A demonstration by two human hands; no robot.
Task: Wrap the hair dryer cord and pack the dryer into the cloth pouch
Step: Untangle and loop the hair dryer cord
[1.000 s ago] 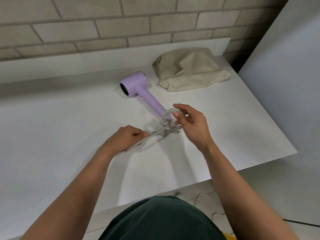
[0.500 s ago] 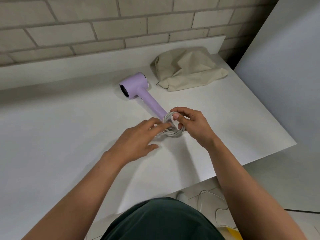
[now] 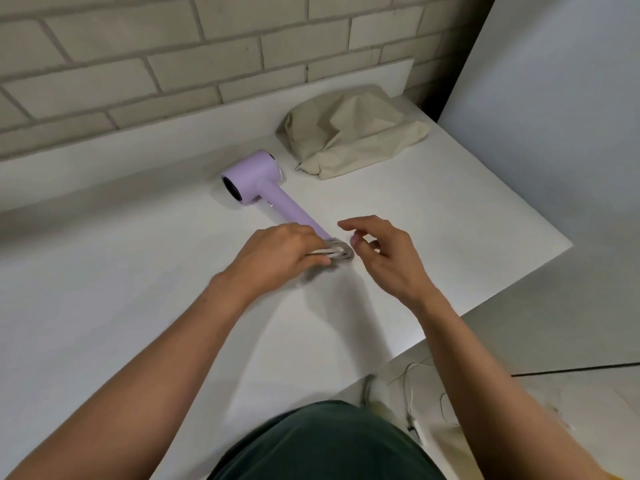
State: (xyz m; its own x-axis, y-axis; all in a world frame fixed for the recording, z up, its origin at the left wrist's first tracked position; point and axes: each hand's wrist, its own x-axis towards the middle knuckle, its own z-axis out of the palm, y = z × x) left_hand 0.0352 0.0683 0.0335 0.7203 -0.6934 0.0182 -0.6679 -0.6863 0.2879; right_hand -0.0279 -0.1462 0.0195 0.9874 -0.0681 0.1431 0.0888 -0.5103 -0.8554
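cord [image 3: 337, 252] looks coiled at the handle end of the dryer [image 3: 263, 181] on the table [image 3: 138, 271], our left hand [image 3: 277, 258] curled round it, our right hand [image 3: 388, 258] just beside, fingers apart and empty; we judge packing into the pouch [image 3: 349, 133] beyond is what's left.

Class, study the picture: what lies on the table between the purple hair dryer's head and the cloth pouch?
Nothing: in the head view, only a narrow strip of bare white table separates the hair dryer from the cloth pouch.
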